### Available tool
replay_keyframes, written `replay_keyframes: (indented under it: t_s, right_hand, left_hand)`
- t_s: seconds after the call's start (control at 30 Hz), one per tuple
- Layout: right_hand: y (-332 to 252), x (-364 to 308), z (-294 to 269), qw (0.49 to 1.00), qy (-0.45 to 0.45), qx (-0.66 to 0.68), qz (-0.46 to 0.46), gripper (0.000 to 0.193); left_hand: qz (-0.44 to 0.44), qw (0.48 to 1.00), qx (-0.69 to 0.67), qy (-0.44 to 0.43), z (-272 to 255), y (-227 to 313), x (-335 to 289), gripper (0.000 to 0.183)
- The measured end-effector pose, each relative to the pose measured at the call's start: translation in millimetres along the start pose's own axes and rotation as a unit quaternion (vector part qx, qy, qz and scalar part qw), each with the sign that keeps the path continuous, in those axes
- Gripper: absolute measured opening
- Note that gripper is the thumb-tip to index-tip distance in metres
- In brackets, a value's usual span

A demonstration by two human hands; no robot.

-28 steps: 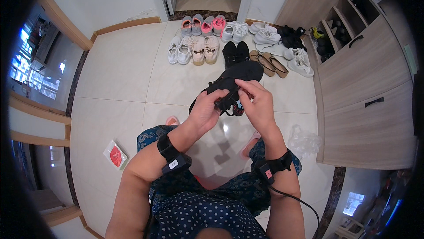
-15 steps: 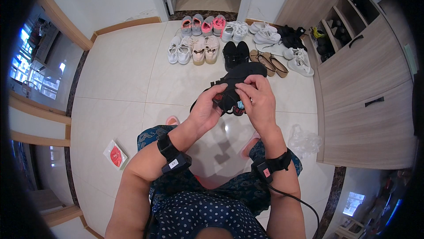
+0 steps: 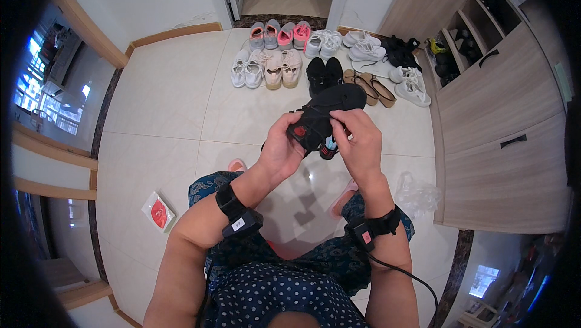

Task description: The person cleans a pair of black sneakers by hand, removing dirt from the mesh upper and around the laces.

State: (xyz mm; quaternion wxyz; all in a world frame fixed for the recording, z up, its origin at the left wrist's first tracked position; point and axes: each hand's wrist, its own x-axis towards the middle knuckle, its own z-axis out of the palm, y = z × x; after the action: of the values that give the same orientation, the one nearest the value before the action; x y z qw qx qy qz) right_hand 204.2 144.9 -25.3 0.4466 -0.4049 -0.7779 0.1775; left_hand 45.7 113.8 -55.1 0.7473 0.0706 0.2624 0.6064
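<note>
A black sandal (image 3: 343,99) with straps and a red mark is held up in front of me, its dark footbed tilted toward me. My left hand (image 3: 280,157) is closed around its near-left end, thumb on top. At the sandal's right side my right hand (image 3: 362,143) has thumb and fingertips pinched at a strap or edge. Below, partly covered by the sandal and my fingers, shows another black piece with red and light blue parts (image 3: 330,142); whether it belongs to a second sandal I cannot tell.
Two rows of shoes stand ahead on the tiles, with white sneakers (image 3: 247,69), black shoes (image 3: 325,72) and brown flats (image 3: 376,89) among them. A wooden shoe cabinet (image 3: 502,128) stands at right. A clear plastic bag (image 3: 417,193) and a red-and-white packet (image 3: 158,212) lie on the floor.
The sandal has turned slightly, so more of its footbed and the red mark show. My right fingers have shifted a little down and right along its edge.
</note>
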Motion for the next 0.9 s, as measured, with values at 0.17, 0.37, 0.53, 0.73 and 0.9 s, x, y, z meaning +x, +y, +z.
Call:
replay_keyframes:
  t_s: [0.17,0.37,0.53,0.73,0.9]
  right_hand:
    - [-1.3,-1.8,-2.1,1.000,-0.004,-0.020,0.013,0.013]
    - [-1.7,-1.6,-1.9,1.000,0.005,-0.027,0.014,0.013]
    - [0.3,-3.6,-0.8,0.998,-0.018,-0.040,0.053,0.012]
    - [3.3,-6.6,3.9,0.997,-0.033,-0.061,0.037,0.011]
    - [0.6,-5.1,2.7,0.996,-0.026,-0.080,0.002,0.010]
  left_hand:
    - [0.015,1.000,-0.007,0.013,3.0,0.6,-0.4,0.028]
    - [0.019,0.999,0.019,0.034,7.1,1.1,-5.3,0.022]
    - [0.020,0.999,0.027,0.041,7.8,-1.2,-4.6,0.021]
    - [0.039,0.997,0.043,0.054,5.7,-3.6,-3.6,0.017]
    - [0.045,0.995,0.057,0.063,5.8,-4.0,-2.9,0.014]
